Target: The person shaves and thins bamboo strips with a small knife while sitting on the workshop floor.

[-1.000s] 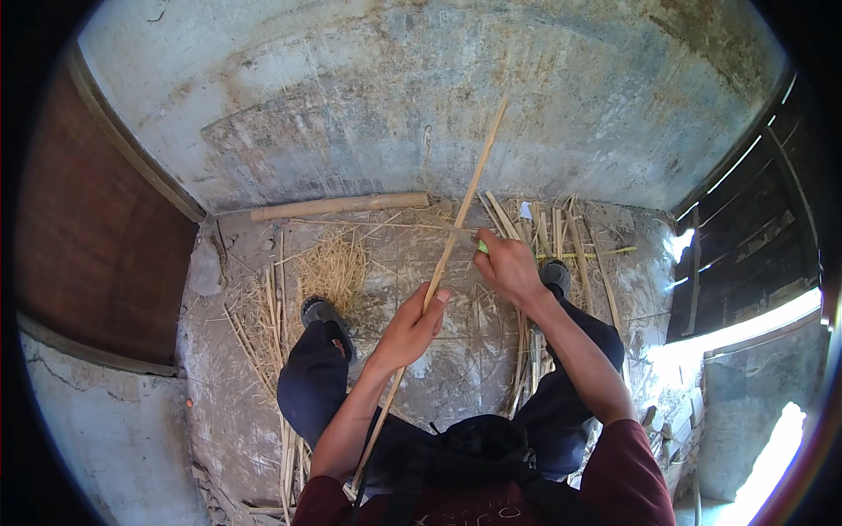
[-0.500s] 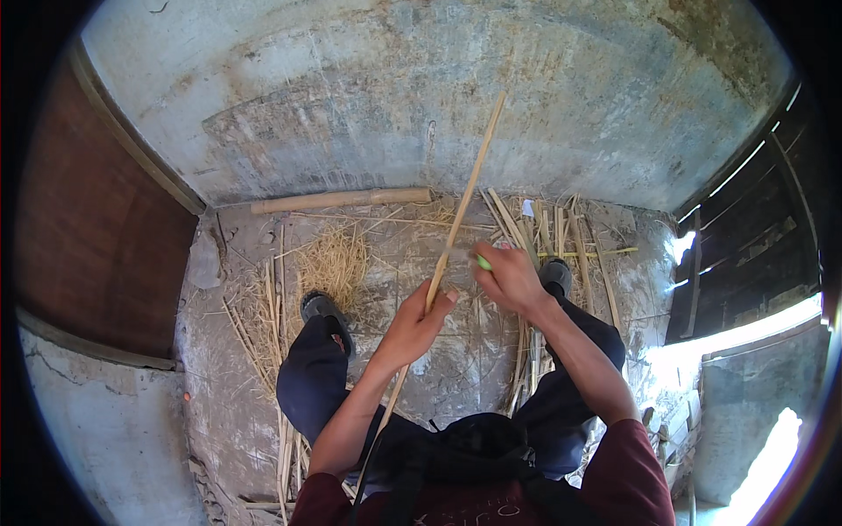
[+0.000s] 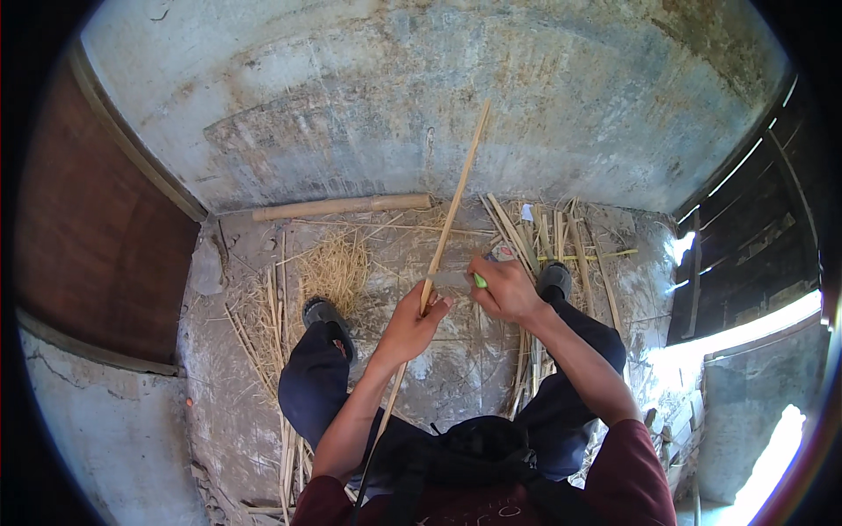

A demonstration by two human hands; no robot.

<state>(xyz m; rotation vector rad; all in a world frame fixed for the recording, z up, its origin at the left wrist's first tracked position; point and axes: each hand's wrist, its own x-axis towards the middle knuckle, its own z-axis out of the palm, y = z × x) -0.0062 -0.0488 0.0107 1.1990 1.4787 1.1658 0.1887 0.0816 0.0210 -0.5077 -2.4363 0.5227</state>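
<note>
My left hand [image 3: 410, 326] is closed around a long, thin bamboo strip [image 3: 460, 190]. The strip slants from my lap up toward the far wall, its far end tilted to the right. In my right hand [image 3: 507, 290] is a knife with a green handle [image 3: 479, 280], gripped in a closed fist. Its blade [image 3: 450, 279] points left and meets the strip just beyond my left fingers. The strip's near end runs down along my left forearm toward my body.
A bamboo pole [image 3: 342, 207] lies at the foot of the concrete wall [image 3: 438, 70]. Shavings [image 3: 333, 273] are heaped near my left shoe [image 3: 328, 317]. Several split strips [image 3: 583, 254] lie by my right shoe [image 3: 553, 279]. A brown panel [image 3: 105, 219] stands at left, dark slats [image 3: 745, 245] at right.
The knife has come down the strip toward my left hand, and its blade shows more clearly. The strip's far end has swung slightly left. My left hand stays closed on it.
</note>
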